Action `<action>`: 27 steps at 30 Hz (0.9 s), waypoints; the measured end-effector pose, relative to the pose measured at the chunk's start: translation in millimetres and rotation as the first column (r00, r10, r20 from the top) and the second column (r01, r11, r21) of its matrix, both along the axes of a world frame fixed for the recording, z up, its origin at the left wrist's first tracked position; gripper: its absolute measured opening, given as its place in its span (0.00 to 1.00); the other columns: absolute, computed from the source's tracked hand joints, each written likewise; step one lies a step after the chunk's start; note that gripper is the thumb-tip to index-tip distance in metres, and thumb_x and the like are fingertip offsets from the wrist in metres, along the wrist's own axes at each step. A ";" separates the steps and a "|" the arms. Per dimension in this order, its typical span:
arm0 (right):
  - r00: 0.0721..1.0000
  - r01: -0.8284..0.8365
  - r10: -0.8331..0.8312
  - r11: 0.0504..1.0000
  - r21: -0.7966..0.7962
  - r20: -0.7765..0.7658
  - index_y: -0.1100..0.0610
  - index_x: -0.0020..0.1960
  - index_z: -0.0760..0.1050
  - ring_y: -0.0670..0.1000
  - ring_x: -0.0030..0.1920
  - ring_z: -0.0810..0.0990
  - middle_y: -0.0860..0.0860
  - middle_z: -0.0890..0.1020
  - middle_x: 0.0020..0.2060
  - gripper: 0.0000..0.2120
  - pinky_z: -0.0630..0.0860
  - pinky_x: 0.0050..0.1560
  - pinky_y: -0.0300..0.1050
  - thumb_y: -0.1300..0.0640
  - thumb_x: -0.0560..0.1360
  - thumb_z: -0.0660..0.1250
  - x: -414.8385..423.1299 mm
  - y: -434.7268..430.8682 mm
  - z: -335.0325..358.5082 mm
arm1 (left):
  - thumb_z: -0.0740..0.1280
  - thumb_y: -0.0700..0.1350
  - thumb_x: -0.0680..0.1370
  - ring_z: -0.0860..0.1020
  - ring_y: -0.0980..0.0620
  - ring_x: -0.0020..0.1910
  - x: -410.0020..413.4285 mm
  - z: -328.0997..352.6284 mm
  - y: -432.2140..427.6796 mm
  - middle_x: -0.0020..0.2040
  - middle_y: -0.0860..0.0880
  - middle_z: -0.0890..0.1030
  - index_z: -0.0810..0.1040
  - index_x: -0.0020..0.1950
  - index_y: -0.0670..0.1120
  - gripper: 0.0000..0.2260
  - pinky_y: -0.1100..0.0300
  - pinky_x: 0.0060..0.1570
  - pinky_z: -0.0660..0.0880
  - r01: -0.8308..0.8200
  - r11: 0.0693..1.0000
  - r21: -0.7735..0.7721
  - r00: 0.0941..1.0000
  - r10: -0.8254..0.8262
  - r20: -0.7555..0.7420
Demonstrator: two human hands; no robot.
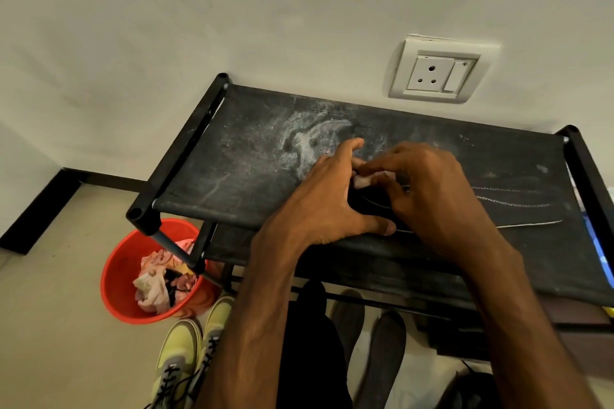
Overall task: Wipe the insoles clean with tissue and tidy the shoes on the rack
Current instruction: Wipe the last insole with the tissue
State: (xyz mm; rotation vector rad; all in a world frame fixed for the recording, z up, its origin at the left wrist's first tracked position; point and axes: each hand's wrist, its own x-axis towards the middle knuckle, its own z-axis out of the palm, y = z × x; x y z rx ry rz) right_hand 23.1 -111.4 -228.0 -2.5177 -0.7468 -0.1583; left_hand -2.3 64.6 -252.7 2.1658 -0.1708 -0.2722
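Observation:
A black insole (505, 211) with pale zigzag stitching lies flat on the dusty top shelf of the black shoe rack (232, 159). My left hand (332, 199) rests on the insole's left end, fingers spread and thumb at its front edge. Beside it, my right hand (432, 189) pinches a small pale wad of tissue (362, 180) against the insole. The hands hide that end of the insole.
A red bucket (123, 276) of crumpled tissues stands on the floor at the rack's left corner. Yellow-and-grey sneakers (186, 352) and two grey insoles (382, 352) lie on the floor below. A wall socket (438, 73) sits above the rack.

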 end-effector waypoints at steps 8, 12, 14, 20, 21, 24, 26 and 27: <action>0.998 -0.056 0.056 0.998 -0.009 -0.033 0.50 0.50 0.87 0.51 0.46 0.78 0.50 0.82 0.46 0.16 0.78 0.45 0.54 0.68 0.72 0.71 -0.3 -1.0 0.1 | 0.84 0.56 0.62 0.70 0.56 0.69 0.4 1.3 0.2 0.69 0.57 0.73 0.52 0.81 0.54 0.56 0.47 0.71 0.69 -0.003 1.000 -0.018 1.000 0.003 -0.013; 0.997 -0.069 0.068 0.998 -0.015 -0.047 0.49 0.50 0.88 0.50 0.47 0.79 0.50 0.82 0.47 0.18 0.79 0.44 0.53 0.70 0.71 0.71 -2.0 1.2 2.1 | 0.84 0.56 0.62 0.70 0.55 0.69 1.4 0.3 0.2 0.69 0.57 0.74 0.53 0.81 0.54 0.56 0.47 0.71 0.69 0.000 1.000 -0.019 1.000 0.000 -0.016; 0.996 -0.072 0.071 0.997 -0.025 -0.045 0.49 0.50 0.88 0.48 0.48 0.79 0.49 0.82 0.48 0.16 0.79 0.46 0.52 0.69 0.72 0.71 -2.7 0.5 3.7 | 0.84 0.56 0.62 0.70 0.55 0.69 1.6 0.1 0.0 0.69 0.57 0.73 0.53 0.81 0.55 0.56 0.47 0.71 0.69 -0.001 1.000 -0.021 1.000 0.001 -0.015; 0.990 -0.113 0.107 0.992 -0.064 -0.090 0.47 0.55 0.86 0.47 0.51 0.79 0.47 0.83 0.53 0.10 0.79 0.50 0.51 0.54 0.76 0.69 -6.3 2.2 11.0 | 0.85 0.55 0.61 0.70 0.55 0.69 1.9 -0.2 0.0 0.69 0.56 0.73 0.54 0.81 0.54 0.56 0.48 0.71 0.70 0.001 1.000 -0.016 1.000 -0.001 -0.012; 0.993 -0.095 0.091 0.994 -0.059 -0.069 0.48 0.54 0.87 0.48 0.49 0.79 0.47 0.83 0.52 0.10 0.79 0.49 0.51 0.57 0.76 0.71 -6.1 4.2 9.9 | 0.85 0.55 0.61 0.70 0.55 0.69 2.0 -0.1 -0.2 0.69 0.56 0.73 0.54 0.81 0.53 0.56 0.48 0.71 0.70 0.000 1.000 -0.012 1.000 0.000 -0.009; 0.998 -0.059 0.057 0.997 -0.058 -0.038 0.50 0.52 0.87 0.50 0.46 0.81 0.49 0.85 0.49 0.12 0.79 0.45 0.52 0.64 0.74 0.72 -5.5 8.6 6.2 | 0.85 0.55 0.61 0.70 0.55 0.68 1.6 0.1 -0.4 0.69 0.55 0.73 0.55 0.81 0.53 0.56 0.49 0.71 0.70 -0.002 1.000 -0.011 1.000 0.001 -0.005; 0.999 -0.042 0.041 0.998 -0.040 -0.032 0.50 0.51 0.87 0.51 0.45 0.82 0.49 0.85 0.48 0.14 0.81 0.44 0.53 0.67 0.72 0.72 -3.6 7.5 5.3 | 0.85 0.56 0.61 0.70 0.55 0.69 1.4 0.5 -0.7 0.69 0.55 0.73 0.55 0.81 0.53 0.56 0.48 0.71 0.70 -0.003 1.000 -0.010 1.000 0.003 -0.003; 0.999 -0.031 0.030 0.999 -0.029 -0.028 0.50 0.51 0.87 0.51 0.44 0.83 0.50 0.85 0.47 0.15 0.81 0.43 0.55 0.67 0.72 0.72 -2.6 6.2 4.9 | 0.84 0.56 0.62 0.70 0.55 0.69 1.2 0.9 -0.7 0.69 0.55 0.73 0.55 0.81 0.53 0.55 0.48 0.71 0.70 -0.004 1.000 -0.008 1.000 0.004 -0.002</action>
